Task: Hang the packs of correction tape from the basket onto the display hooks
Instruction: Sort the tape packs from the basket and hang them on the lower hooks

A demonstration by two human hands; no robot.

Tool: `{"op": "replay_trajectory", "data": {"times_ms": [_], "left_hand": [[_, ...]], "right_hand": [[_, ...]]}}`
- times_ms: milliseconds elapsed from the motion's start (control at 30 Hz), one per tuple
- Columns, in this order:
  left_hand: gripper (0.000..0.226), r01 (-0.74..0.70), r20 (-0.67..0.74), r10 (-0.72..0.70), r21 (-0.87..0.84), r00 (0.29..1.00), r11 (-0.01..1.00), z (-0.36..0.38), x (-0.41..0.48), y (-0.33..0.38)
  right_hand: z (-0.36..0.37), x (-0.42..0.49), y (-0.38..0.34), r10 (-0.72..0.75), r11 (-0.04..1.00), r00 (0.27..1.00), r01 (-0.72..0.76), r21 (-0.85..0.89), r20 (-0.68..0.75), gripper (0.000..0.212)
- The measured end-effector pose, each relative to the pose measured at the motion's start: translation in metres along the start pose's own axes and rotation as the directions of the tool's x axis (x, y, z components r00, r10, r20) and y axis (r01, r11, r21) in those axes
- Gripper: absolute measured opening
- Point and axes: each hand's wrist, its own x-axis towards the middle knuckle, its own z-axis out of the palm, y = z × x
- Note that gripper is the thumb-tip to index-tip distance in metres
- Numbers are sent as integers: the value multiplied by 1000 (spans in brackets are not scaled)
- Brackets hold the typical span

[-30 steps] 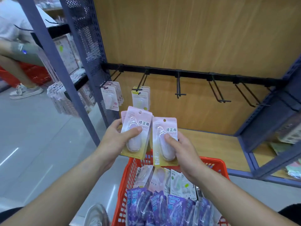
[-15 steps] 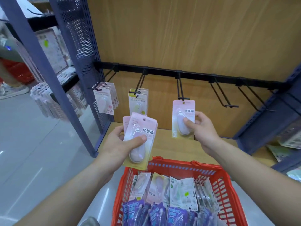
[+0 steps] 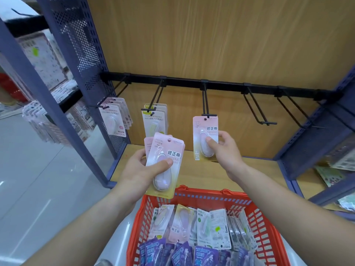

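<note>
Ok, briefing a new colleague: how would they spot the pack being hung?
Find the black rail crossing the wooden back panel, with five hooks. At the tip of the middle hook is one pink pack, pinched by the right hand. Hooks to its left carry stacks, those right are bare, and the left hand holds spare packs lower, off the rail.

One pink pack of correction tape hangs upright with its hole right at the front tip of the middle display hook, while a fanned stack of matching pink packs is held tilted above the red basket, where more packs lie heaped.
</note>
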Motion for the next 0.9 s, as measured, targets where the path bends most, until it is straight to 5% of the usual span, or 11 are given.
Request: {"op": "replay_trajectory", "data": {"times_ms": [133,267,500,700,900], "left_hand": [[32,-1,23,1,-3,1000,1000,4,0,3],[36,-7,29,8,-22,1000,1000,7,1,3],[52,0,89,7,-79,996,997,25,-2,6],[72,8,106,9,-161,994,987,51,-8,3],[83,-26,80,42,-193,996,981,57,0,7]], "right_hand": [[6,19,-12,44,993,999,-47,-104,-27,24],[6,15,-32,133,885,989,-145,-442,-58,38],[-17,-93,-39,147,982,913,-88,-167,380,18],[2,-108,-25,-71,994,961,90,-59,268,38],[-1,-87,-13,-61,998,972,60,12,227,31]]}}
